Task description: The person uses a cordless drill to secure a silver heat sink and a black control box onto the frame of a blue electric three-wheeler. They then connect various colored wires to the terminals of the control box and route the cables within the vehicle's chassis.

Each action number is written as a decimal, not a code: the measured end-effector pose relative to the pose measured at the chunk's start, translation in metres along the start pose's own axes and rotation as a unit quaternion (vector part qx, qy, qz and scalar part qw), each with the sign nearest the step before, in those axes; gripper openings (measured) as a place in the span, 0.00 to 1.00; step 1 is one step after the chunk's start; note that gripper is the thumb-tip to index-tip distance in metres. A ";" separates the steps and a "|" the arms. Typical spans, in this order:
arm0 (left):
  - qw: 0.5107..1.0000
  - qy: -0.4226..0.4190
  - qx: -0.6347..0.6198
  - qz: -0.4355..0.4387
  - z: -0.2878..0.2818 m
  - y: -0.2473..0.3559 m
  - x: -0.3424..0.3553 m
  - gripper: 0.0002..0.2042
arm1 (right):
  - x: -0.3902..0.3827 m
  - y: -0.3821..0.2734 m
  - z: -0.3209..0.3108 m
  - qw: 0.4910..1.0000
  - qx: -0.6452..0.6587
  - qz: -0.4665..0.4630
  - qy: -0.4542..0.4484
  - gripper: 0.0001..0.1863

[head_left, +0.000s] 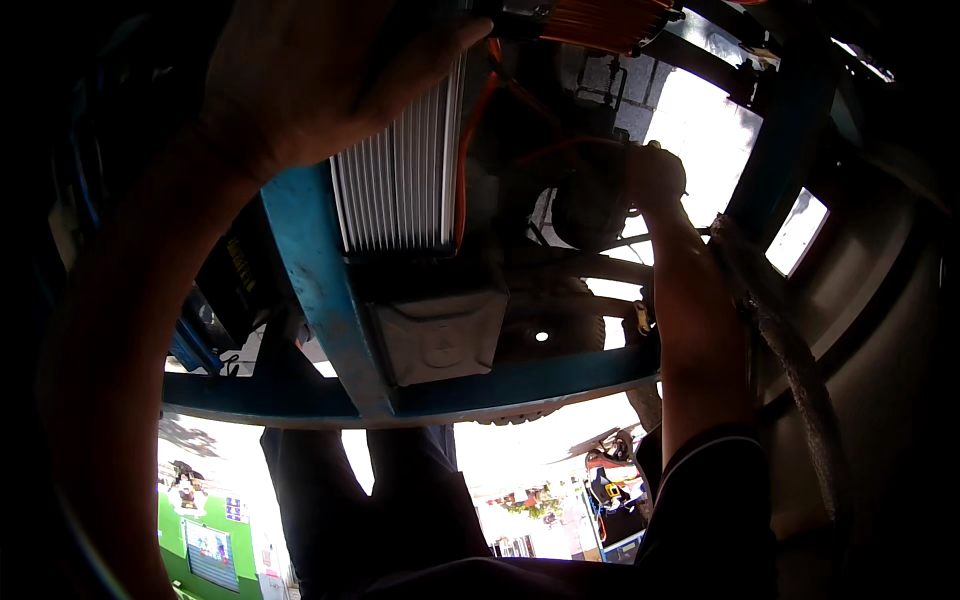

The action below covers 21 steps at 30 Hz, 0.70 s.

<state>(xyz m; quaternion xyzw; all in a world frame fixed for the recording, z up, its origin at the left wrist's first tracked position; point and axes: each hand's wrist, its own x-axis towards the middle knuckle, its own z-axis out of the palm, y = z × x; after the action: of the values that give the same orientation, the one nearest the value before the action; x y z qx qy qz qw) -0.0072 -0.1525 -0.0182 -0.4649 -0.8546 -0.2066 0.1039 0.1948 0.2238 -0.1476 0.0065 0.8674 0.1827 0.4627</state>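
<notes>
Right of the finned box (400, 190), your R hand (657, 177) curls by a dark round part (590, 205); nearer L hand (310, 85) overlaps box's upper L; can't tell either grip.

One head-worn fisheye looks down, close up.

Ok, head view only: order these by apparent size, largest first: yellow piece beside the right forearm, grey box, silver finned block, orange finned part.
1. Silver finned block, partly behind the left hand
2. Grey box
3. Orange finned part, cut off by the top edge
4. Yellow piece
</notes>
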 end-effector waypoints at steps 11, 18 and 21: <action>1.000 -0.008 0.002 -0.004 0.000 0.009 0.001 0.27 | 0.019 0.016 0.041 0.989 0.058 0.128 0.044 0.13; 0.969 0.243 -0.027 0.044 0.057 -0.001 0.017 0.26 | 0.019 0.019 0.029 0.974 0.179 0.133 0.035 0.09; 0.998 0.059 -0.013 0.015 0.010 0.014 0.010 0.26 | 0.008 0.018 0.022 0.978 0.151 0.133 0.056 0.08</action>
<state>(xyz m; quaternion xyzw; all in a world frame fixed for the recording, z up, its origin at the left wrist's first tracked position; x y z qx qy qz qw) -0.0005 -0.1337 -0.0201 -0.4663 -0.8370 -0.2428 0.1516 0.2051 0.2485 -0.1590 0.1819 0.9009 0.1093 0.3786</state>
